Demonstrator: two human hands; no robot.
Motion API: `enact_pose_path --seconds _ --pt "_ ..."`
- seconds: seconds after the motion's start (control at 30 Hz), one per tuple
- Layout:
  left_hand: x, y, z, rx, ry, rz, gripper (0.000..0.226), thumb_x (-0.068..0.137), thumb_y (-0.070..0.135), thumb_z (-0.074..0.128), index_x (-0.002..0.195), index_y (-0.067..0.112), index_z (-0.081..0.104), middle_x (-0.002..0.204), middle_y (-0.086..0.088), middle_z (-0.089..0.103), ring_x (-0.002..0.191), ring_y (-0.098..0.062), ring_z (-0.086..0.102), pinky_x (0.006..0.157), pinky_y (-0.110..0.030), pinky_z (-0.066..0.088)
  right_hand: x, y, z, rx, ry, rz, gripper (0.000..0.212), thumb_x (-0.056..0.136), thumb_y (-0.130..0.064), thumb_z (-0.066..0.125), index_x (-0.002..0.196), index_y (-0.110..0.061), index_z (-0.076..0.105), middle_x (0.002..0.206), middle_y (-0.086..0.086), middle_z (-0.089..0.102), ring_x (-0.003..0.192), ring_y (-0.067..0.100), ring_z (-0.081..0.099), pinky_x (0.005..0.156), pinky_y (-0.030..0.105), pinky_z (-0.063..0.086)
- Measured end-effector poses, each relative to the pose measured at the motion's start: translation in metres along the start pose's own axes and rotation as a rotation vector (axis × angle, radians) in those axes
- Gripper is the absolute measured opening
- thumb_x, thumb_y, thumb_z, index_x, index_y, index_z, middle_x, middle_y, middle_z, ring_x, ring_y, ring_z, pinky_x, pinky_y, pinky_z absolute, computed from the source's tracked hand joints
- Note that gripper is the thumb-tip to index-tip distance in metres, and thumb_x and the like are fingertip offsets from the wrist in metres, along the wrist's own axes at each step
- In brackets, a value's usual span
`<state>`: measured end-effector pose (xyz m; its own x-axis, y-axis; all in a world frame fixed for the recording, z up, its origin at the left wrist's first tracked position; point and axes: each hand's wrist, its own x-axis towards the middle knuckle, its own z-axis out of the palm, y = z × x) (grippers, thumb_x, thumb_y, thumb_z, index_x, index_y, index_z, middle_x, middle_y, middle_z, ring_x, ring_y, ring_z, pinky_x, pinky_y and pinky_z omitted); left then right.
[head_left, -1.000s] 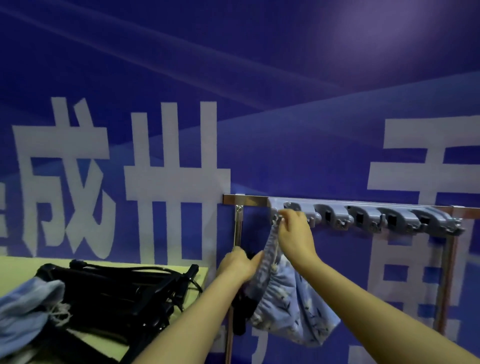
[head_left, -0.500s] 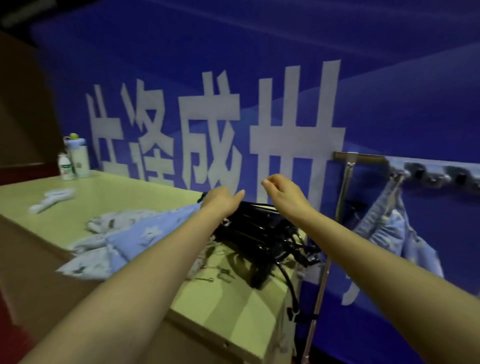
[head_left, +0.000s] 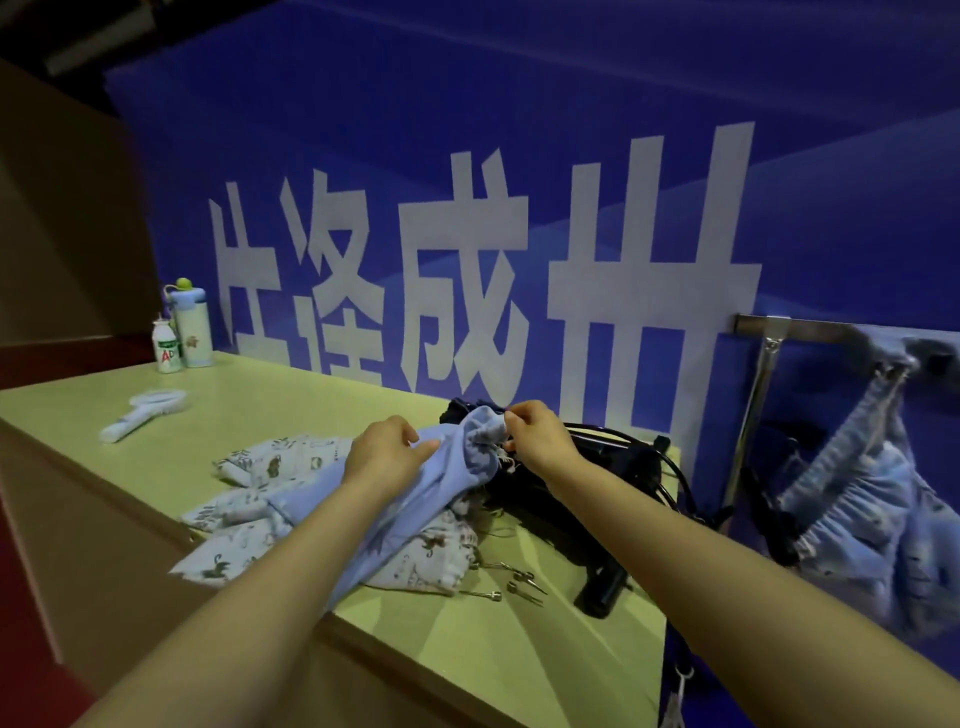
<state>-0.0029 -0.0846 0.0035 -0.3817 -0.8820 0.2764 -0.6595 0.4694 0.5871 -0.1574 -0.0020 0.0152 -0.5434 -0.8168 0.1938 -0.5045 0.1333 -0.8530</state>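
A plain light blue garment (head_left: 415, 499) lies on top of a pile of white printed clothes (head_left: 291, 467) on the green table (head_left: 509, 654). My left hand (head_left: 387, 452) grips its cloth at the upper edge. My right hand (head_left: 537, 436) pinches the gathered waistband end of the same garment, lifted slightly off the pile. At the right, a blue printed garment (head_left: 862, 499) hangs from a clip on the metal rack (head_left: 758, 374).
A black bundle of hangers and cords (head_left: 597, 478) sits just behind my right hand. Several metal clips (head_left: 514, 582) lie near the table's front edge. A white brush (head_left: 140, 413), a small bottle (head_left: 167, 347) and a blue flask (head_left: 191, 325) stand at the far left.
My view swung left from the rack to the table. Both hands left the hung garment, crossed over and took hold of the blue garment on the pile.
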Motion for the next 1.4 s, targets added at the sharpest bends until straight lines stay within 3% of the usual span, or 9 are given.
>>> enact_pose_path --seconds 0.1,0.27,0.47,0.7,0.8,0.93,1.17,1.3,1.4 --pt "0.01 0.008 0.016 -0.057 -0.023 0.054 0.029 0.093 0.036 0.054 0.089 0.008 0.057 0.086 -0.008 0.055 0.079 -0.024 0.049 0.072 -0.038 0.042 0.012 0.007 0.009 0.125 -0.03 0.042 0.037 0.1 -0.029 0.037 0.136 -0.019 0.043 0.13 0.014 0.053 0.112 0.033 0.057 0.091 0.041 0.05" --pt "0.022 0.01 0.042 -0.016 -0.059 0.105 0.052 0.091 0.031 0.059 0.055 0.017 0.023 0.053 -0.003 0.022 0.052 -0.02 0.023 0.06 -0.031 0.024 0.02 0.012 0.018 0.281 -0.08 0.095 0.034 0.102 -0.024 0.035 0.128 -0.013 0.053 0.115 0.006 0.053 0.098 0.018 0.052 0.074 0.026 0.043" --pt "0.026 0.001 0.033 -0.144 0.036 -0.01 0.032 0.097 0.019 0.045 0.067 0.017 0.034 0.066 -0.001 0.039 0.065 -0.022 0.037 0.063 -0.032 0.029 0.027 0.003 0.014 0.5 0.006 0.08 0.026 0.096 -0.017 0.046 0.11 -0.008 0.066 0.089 -0.002 0.06 0.076 0.005 0.054 0.055 0.015 0.043" --pt "-0.007 0.027 -0.024 -0.318 0.318 0.146 0.019 0.09 0.03 0.059 0.089 0.013 0.05 0.088 -0.005 0.057 0.079 -0.023 0.053 0.072 -0.038 0.048 0.0 -0.061 0.014 0.804 -0.145 -0.028 0.045 0.1 -0.033 0.037 0.119 -0.001 0.063 0.108 0.012 0.065 0.105 0.025 0.06 0.087 0.029 0.048" --pt "-0.026 0.037 -0.057 -0.319 0.406 0.218 0.02 0.089 0.029 0.061 0.09 0.012 0.051 0.09 -0.009 0.06 0.075 -0.021 0.053 0.07 -0.038 0.049 -0.026 -0.102 0.016 0.818 -0.339 -0.147 0.052 0.101 -0.043 0.027 0.126 -0.01 0.058 0.114 0.005 0.063 0.103 0.017 0.062 0.08 0.027 0.052" --pt "-0.056 0.038 -0.11 -0.333 0.631 0.216 0.03 0.089 0.039 0.057 0.087 0.012 0.046 0.087 -0.008 0.057 0.078 -0.025 0.056 0.067 -0.039 0.047 -0.071 -0.157 0.017 0.761 -0.516 -0.285 0.061 0.099 -0.05 0.021 0.138 -0.01 0.045 0.131 0.01 0.056 0.12 0.022 0.054 0.092 0.031 0.046" --pt "-0.116 0.007 -0.186 0.094 0.978 0.356 0.03 0.092 0.031 0.053 0.086 0.004 0.065 0.093 -0.014 0.057 0.09 -0.029 0.053 0.072 -0.032 0.036 -0.145 -0.208 0.039 0.731 -0.772 -0.389 0.065 0.094 -0.061 0.019 0.146 -0.024 0.033 0.152 0.005 0.035 0.134 0.03 0.041 0.108 0.05 0.036" --pt "-0.134 -0.013 -0.209 0.108 0.996 0.214 0.034 0.095 0.031 0.049 0.089 0.004 0.069 0.1 -0.018 0.056 0.099 -0.034 0.053 0.081 -0.037 0.041 -0.165 -0.205 0.052 0.566 -0.809 -0.328 0.067 0.092 -0.066 0.012 0.148 -0.031 0.023 0.158 0.003 0.022 0.141 0.038 0.027 0.107 0.055 0.032" --pt "-0.135 -0.027 -0.217 0.068 0.751 -0.044 0.032 0.097 0.027 0.045 0.101 0.004 0.067 0.109 -0.022 0.064 0.104 -0.04 0.058 0.082 -0.04 0.046 -0.167 -0.18 0.059 0.428 -0.914 -0.214 0.069 0.088 -0.071 0.012 0.149 -0.037 0.016 0.158 0.009 0.019 0.134 0.043 0.036 0.096 0.05 0.043"
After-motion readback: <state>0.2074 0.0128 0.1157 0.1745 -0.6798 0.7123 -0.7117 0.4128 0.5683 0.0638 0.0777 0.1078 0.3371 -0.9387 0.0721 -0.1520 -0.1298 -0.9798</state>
